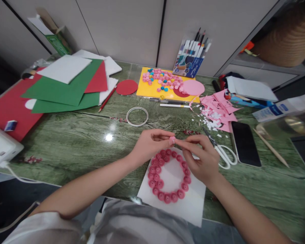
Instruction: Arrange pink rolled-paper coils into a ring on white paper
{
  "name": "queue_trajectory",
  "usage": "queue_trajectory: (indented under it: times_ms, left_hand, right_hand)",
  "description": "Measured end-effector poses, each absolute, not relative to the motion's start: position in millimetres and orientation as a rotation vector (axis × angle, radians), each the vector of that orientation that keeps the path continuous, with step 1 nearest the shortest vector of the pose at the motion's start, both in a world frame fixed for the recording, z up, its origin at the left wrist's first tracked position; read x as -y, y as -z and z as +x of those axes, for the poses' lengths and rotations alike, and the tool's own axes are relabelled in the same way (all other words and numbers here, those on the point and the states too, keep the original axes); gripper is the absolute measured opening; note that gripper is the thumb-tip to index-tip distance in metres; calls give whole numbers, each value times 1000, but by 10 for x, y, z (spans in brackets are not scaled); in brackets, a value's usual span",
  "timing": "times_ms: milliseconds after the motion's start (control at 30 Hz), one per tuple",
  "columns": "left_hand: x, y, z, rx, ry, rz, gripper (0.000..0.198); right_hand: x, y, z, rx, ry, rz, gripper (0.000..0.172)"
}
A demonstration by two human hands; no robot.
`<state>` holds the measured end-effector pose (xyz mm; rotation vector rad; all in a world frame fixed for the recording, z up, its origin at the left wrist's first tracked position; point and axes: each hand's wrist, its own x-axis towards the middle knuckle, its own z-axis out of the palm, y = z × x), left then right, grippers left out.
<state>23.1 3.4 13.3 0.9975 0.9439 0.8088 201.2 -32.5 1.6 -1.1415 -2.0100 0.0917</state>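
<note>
My left hand (154, 144) pinches a small pink paper coil (172, 138) between thumb and forefinger. From the other side, my right hand (202, 156) reaches in with closed fingers, and its index fingertip touches the coil; whether something tiny sits in that pinch is too small to tell. Just below both hands lies a white sheet (173, 173) at the table's front edge. On it, darker pink coils (167, 197) form a ring, with a partial second row on its inner left side.
Scissors (226, 156) and a phone (245, 144) lie right of my right hand. A roll of tape (137, 116) is ahead of my left hand. Farther back sit a yellow sheet (147, 89) with pink and blue coils, pink scraps (220, 105), and green paper (63, 88).
</note>
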Motion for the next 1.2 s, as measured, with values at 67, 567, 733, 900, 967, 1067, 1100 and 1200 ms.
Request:
queue_trajectory:
  times_ms: [67, 567, 733, 900, 967, 1067, 1100, 1200]
  left_hand:
    - [-37, -128, 232, -938, -812, 998, 27]
    - [18, -162, 233, -1046, -893, 1367, 24]
    - [29, -175, 223, -1055, -897, 1428, 22]
    - [33, -148, 217, -1032, -861, 1431, 25]
    - [36, -142, 217, -1023, -842, 1413, 25]
    - [39, -150, 218, -1003, -816, 1379, 26]
    - [39, -156, 218, -995, -809, 1367, 27]
    - [39, -178, 216, -976, -793, 1323, 27]
  right_hand:
    - [321, -10, 2011, 2020, -61, -1138, 49]
    - [354, -15, 1984, 2087, -17, -1097, 50]
    - [366, -36, 1979, 2108, 119, -1119, 48]
    - [375, -78, 1993, 2159, 323, -1135, 43]
    - [375, -93, 2001, 2161, 368, -1125, 41]
    - [370, -114, 2012, 2154, 396, -1108, 40]
    - [368, -121, 2015, 2153, 400, -1101, 38]
    - [362, -139, 2024, 2153, 419, -1075, 31]
